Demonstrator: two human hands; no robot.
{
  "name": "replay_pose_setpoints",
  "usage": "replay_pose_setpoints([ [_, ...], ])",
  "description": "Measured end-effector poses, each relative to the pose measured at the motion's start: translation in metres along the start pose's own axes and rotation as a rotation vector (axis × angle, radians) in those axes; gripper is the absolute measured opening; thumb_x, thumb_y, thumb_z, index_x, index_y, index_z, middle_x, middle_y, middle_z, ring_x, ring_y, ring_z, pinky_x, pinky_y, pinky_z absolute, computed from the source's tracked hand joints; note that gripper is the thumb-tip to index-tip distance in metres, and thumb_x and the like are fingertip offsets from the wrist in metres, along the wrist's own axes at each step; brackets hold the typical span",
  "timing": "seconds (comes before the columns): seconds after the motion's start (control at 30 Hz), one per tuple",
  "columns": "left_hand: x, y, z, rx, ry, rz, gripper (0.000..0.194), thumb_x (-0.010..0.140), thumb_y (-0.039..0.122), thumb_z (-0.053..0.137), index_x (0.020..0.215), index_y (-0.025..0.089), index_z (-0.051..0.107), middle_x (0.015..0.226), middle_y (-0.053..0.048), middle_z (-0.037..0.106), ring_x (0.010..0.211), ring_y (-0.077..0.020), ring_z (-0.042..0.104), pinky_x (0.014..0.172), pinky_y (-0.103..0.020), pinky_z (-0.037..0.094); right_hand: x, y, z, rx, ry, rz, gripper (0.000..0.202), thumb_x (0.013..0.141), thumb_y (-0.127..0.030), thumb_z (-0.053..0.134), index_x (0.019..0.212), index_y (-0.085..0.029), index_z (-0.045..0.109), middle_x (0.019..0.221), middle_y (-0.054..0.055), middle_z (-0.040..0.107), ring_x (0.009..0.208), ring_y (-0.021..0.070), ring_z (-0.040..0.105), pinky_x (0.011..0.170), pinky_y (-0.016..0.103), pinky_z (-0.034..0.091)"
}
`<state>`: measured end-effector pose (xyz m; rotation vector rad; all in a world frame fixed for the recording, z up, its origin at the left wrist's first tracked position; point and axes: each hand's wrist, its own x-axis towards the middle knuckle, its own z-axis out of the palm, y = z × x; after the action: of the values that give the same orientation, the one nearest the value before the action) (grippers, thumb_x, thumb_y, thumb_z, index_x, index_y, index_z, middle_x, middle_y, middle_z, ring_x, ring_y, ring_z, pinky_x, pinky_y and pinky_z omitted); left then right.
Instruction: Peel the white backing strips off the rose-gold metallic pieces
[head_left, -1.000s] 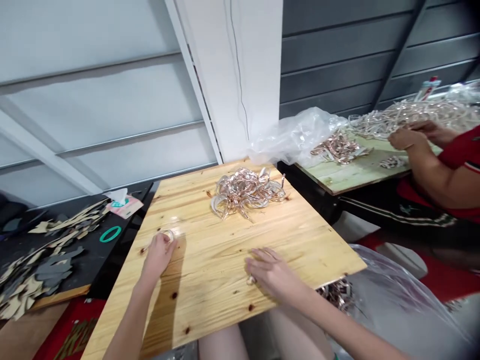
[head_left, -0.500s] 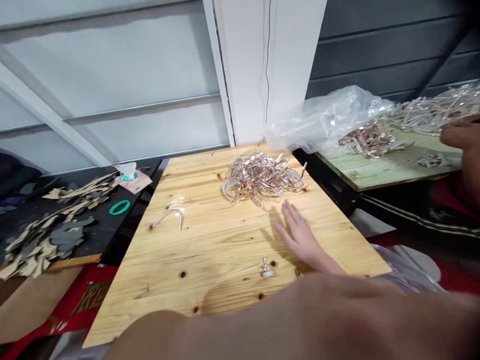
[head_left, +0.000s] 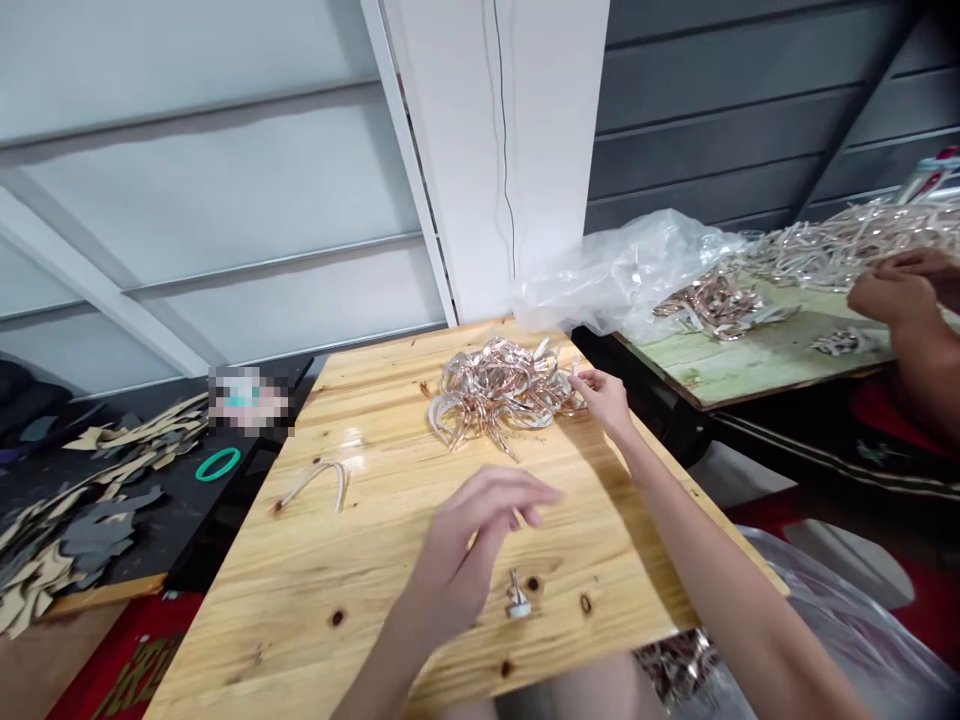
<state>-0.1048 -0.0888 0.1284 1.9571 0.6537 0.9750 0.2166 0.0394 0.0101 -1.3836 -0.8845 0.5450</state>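
Observation:
A tangled pile of shiny rose-gold and white strips (head_left: 502, 390) lies on the wooden table (head_left: 300, 580). At the pile's right edge is my right hand (head_left: 600, 390), its fingers pinched together at a strip end. My left hand (head_left: 480, 530) hovers over the middle of the table, fingers curved and apart, holding nothing. Below it stands a small bundle (head_left: 517, 600) of white and rose-gold pieces. One bent white strip (head_left: 322, 480) rests on the left part of the table.
Clear plastic (head_left: 622, 275) lies behind the pile. At right, a person's hands (head_left: 900, 290) are over a green table (head_left: 757, 370) with more strips. The black table (head_left: 172, 510) at left bears scraps and a green ring (head_left: 217, 464).
My right hand has reached the pile's right edge and its fingers have closed. My left hand is now over the table's middle. The view has shifted slightly.

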Motion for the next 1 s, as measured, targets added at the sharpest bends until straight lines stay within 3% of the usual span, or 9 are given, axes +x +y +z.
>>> replay_pose_setpoints([
  [0.1, 0.034, -0.069, 0.031, 0.029, 0.122, -0.121, 0.025, 0.093, 0.013, 0.047, 0.094, 0.02, 0.071, 0.092, -0.006, 0.068, 0.079, -0.0175, 0.062, 0.076, -0.031, 0.05, -0.005, -0.018, 0.007, 0.125, -0.061, -0.052, 0.052, 0.07, -0.066, 0.077, 0.081, -0.017, 0.065, 0.063, -0.001, 0.056, 0.053, 0.0112, 0.045, 0.049, 0.025, 0.035],
  [0.17, 0.044, -0.108, 0.047, 0.061, 0.111, -0.164, 0.026, 0.093, 0.012, 0.044, 0.094, 0.02, 0.069, 0.092, -0.005, 0.066, 0.074, -0.0164, 0.06, 0.075, -0.031, 0.048, -0.009, -0.031, 0.008, 0.223, -0.09, -0.066, 0.046, 0.078, -0.064, 0.072, 0.079, -0.02, 0.059, 0.058, -0.006, 0.046, 0.049, 0.0091, 0.037, 0.045, 0.023, 0.029],
  [0.27, 0.046, -0.142, 0.06, 0.106, 0.128, -0.198, 0.018, 0.097, 0.022, 0.046, 0.101, 0.021, 0.064, 0.091, -0.004, 0.065, 0.078, -0.0179, 0.06, 0.075, -0.031, 0.045, -0.015, -0.046, 0.008, 0.517, -0.15, 0.038, 0.043, 0.078, -0.055, 0.075, 0.072, -0.023, 0.047, 0.056, -0.008, 0.035, 0.046, 0.0085, 0.03, 0.041, 0.022, 0.026],
  [0.4, 0.045, -0.153, 0.065, 0.137, 0.124, -0.236, 0.016, 0.1, 0.037, 0.048, 0.104, 0.022, 0.054, 0.084, -0.001, 0.063, 0.073, -0.017, 0.059, 0.071, -0.03, 0.042, -0.026, -0.05, 0.009, 0.775, -0.196, 0.235, 0.035, 0.072, -0.042, 0.078, 0.07, -0.023, 0.049, 0.055, -0.009, 0.03, 0.045, 0.0085, 0.027, 0.038, 0.021, 0.029],
  [0.57, 0.048, -0.159, 0.064, 0.073, 0.204, -0.317, 0.04, 0.091, 0.05, 0.063, 0.111, 0.022, 0.042, 0.074, 0.004, 0.057, 0.063, -0.0153, 0.055, 0.061, -0.028, 0.039, -0.068, -0.047, 0.028, 0.748, -0.208, 0.313, 0.036, 0.075, -0.039, 0.078, 0.067, -0.022, 0.047, 0.054, -0.007, 0.037, 0.044, 0.0083, 0.033, 0.039, 0.021, 0.034],
  [0.7, 0.045, -0.156, 0.062, -0.086, 0.167, -0.271, 0.06, 0.079, 0.048, 0.078, 0.12, 0.023, 0.044, 0.077, 0.003, 0.059, 0.061, -0.0134, 0.055, 0.058, -0.025, 0.041, -0.116, -0.05, 0.048, 0.52, -0.439, 0.179, 0.028, 0.087, -0.046, 0.073, 0.077, -0.022, 0.064, 0.066, 0.001, 0.063, 0.057, 0.0147, 0.057, 0.052, 0.026, 0.049],
  [0.87, 0.042, -0.155, 0.056, -0.443, 0.073, -0.248, 0.039, 0.088, 0.056, 0.065, 0.101, 0.021, 0.054, 0.075, 0.001, 0.057, 0.057, -0.0132, 0.054, 0.057, -0.027, 0.046, -0.137, -0.051, 0.054, 0.241, -0.608, -0.03, 0.028, 0.088, -0.047, 0.072, 0.077, -0.022, 0.076, 0.073, 0.007, 0.072, 0.063, 0.0218, 0.065, 0.058, 0.034, 0.056],
  [1.0, 0.045, -0.165, 0.052, -0.495, 0.254, -0.276, 0.045, 0.09, 0.064, 0.059, 0.082, 0.02, 0.052, 0.073, -0.001, 0.056, 0.06, -0.0124, 0.052, 0.057, -0.025, 0.044, -0.129, -0.052, 0.038, 0.177, -0.876, -0.15, 0.02, 0.085, -0.04, 0.076, 0.093, -0.023, 0.081, 0.097, 0.011, 0.077, 0.093, 0.0287, 0.071, 0.088, 0.045, 0.059],
])
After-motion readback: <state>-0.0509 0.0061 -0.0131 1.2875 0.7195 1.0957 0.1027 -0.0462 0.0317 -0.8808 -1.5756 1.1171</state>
